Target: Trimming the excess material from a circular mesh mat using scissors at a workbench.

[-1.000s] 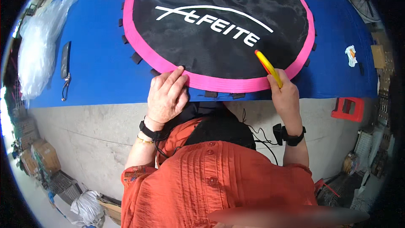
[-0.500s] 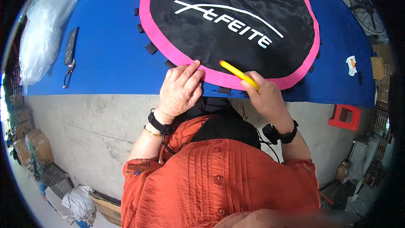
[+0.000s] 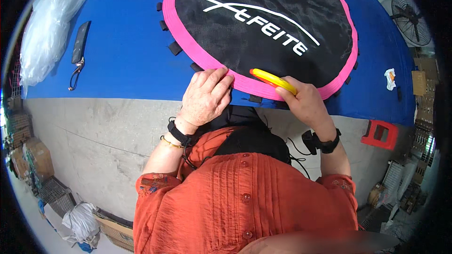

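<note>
One hand [image 3: 207,96] on pink rim [image 3: 181,38], blue tabletop [image 3: 122,59] spreading leftward

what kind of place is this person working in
Probably a workshop or storeroom: a wide blue work surface with a round pink-edged black mat on it, a bare grey floor, and a cardboard box at the left.
</note>
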A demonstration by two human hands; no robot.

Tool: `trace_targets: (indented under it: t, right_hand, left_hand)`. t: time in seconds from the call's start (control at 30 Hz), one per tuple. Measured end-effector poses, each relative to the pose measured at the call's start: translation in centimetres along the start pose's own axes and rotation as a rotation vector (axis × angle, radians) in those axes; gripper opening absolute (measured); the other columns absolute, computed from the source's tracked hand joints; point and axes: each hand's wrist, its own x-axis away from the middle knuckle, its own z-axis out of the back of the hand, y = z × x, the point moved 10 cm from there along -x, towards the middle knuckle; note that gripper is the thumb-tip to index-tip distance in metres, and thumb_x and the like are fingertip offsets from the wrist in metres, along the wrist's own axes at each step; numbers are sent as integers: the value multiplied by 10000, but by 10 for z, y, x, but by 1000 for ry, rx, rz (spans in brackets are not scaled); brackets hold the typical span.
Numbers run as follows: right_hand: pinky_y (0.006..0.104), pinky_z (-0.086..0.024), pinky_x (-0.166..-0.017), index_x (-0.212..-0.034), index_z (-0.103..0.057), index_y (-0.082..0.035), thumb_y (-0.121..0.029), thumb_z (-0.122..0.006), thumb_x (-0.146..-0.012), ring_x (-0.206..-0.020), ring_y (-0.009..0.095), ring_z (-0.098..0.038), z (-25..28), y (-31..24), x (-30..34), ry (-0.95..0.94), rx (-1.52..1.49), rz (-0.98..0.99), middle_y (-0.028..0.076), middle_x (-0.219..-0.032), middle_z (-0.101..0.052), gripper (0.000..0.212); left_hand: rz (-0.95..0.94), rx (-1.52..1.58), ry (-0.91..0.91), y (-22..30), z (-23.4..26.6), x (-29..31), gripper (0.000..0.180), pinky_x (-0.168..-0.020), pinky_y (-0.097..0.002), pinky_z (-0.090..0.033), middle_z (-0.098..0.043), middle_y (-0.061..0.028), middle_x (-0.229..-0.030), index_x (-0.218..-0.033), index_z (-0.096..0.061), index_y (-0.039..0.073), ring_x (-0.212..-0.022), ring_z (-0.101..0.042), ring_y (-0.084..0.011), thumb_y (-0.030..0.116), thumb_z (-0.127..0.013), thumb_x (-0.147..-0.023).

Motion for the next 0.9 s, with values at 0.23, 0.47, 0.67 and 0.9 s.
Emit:
trace_targets:
  t: [0.23, 0.47, 0.67, 0.9]
  right_hand:
    - [509, -544, -710, -1152, -692, -94, -355, -643, -1051, -828, 422, -721, -3, -14, -9, -16, -2, 92, 207, -861, -720, 285]
    - [510, -543, -712, -1133, -696, -66, -348, -641, -1050, -832, 420, -724, -10, -20, -15, -25, 22, 81, 211, -861, -722, 299]
    - [513, -549, -709, -1132, -697, -62, -344, -644, -1048, -826, 425, -725, -8, -21, -17, -93, 45, 85, 217, -858, -720, 299]
    - [512, -550, -706, -1132, -702, -72, -354, -652, -1042, -816, 434, -721, -22, -32, -29, -41, -33, 135, 226, -858, -719, 300]
  left_hand:
    - [7, 8, 3, -3, -2, 3, 401, -951, -440, -519, -667, -109, -1279, -1271, -710, 72, -1130, -649, -314, 123, -751, -875]
    - [2, -4, 0, 1, 1, 1, 409, -959, -445, -524, -675, -110, -1262, -1272, -714, 71, -1120, -654, -317, 125, -758, -869]
    - [6, 25, 2, -3, -1, 3, 423, -954, -445, -526, -681, -113, -1252, -1279, -713, 67, -1111, -659, -320, 126, -761, -863]
    - [-1, 16, 0, -1, 1, 1, 417, -950, -440, -523, -684, -114, -1245, -1277, -715, 62, -1110, -660, -315, 135, -765, -870]
